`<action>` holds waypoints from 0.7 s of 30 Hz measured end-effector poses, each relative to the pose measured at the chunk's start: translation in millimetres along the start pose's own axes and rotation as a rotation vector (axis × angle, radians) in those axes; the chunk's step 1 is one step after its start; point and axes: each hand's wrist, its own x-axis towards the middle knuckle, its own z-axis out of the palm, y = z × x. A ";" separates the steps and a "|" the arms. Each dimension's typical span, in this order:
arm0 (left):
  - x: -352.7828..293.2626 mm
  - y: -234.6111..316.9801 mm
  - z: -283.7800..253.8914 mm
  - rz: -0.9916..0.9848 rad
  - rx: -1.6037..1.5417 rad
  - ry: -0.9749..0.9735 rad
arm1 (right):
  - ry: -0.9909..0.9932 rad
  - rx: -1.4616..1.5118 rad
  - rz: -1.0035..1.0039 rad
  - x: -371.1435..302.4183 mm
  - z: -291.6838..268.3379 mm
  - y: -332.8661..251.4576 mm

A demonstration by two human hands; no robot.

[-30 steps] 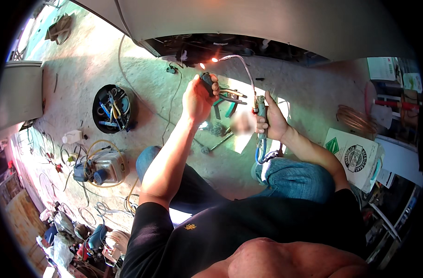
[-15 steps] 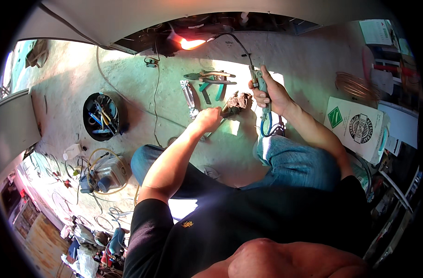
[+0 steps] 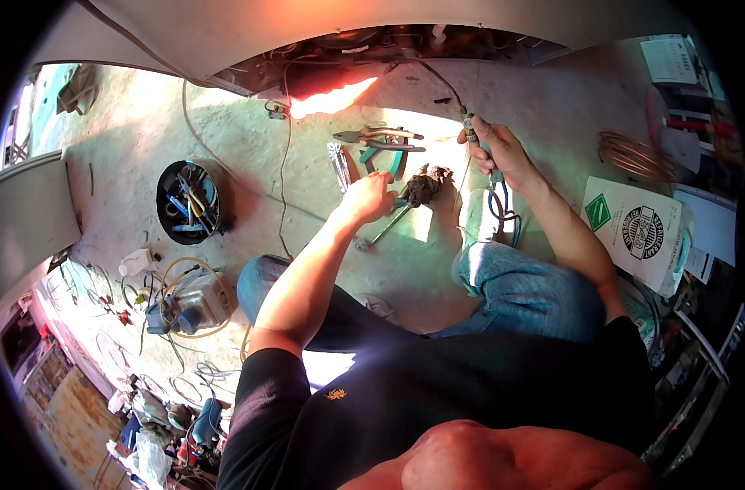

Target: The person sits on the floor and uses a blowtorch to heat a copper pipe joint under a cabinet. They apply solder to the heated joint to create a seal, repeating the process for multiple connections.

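1. Nearest the knees, a thin metal rod (image 3: 386, 229) is laid slantwise on the floor, its far end run up to a dark crumpled clump (image 3: 424, 188).
2. The left hand (image 3: 367, 198) is held low, just left of the clump, with fingers bent; whether anything is gripped cannot be told.
3. The right hand (image 3: 503, 151) is clamped around the handle of a gas torch (image 3: 469, 126), from which blue hoses (image 3: 494, 204) are hung toward the right knee.
4. Between left hand and flame, pliers (image 3: 358, 136) are laid crosswise, handles turned right.
5. The torch's long axis is directed away from the body, its slim neck (image 3: 444, 82) being curved leftward past the right hand.
6. The flame (image 3: 331, 100) is thrown leftward from the tip, beyond and slightly left of the left hand, which is the nearer hand to it.
7. Farthest, the appliance's dark open base (image 3: 262, 67) is seen.
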 end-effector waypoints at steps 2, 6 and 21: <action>-5.6 2.9 -6.0 0.011 -0.030 0.036 | -0.014 -0.162 -0.032 6.4 -7.0 -7.5; -20.7 5.9 -8.5 0.062 0.042 0.002 | -0.006 -0.401 -0.125 20.8 -8.0 -25.6; -82.7 -2.2 -23.8 -0.103 -0.192 0.149 | -0.041 -0.513 -0.174 132.7 2.5 -54.3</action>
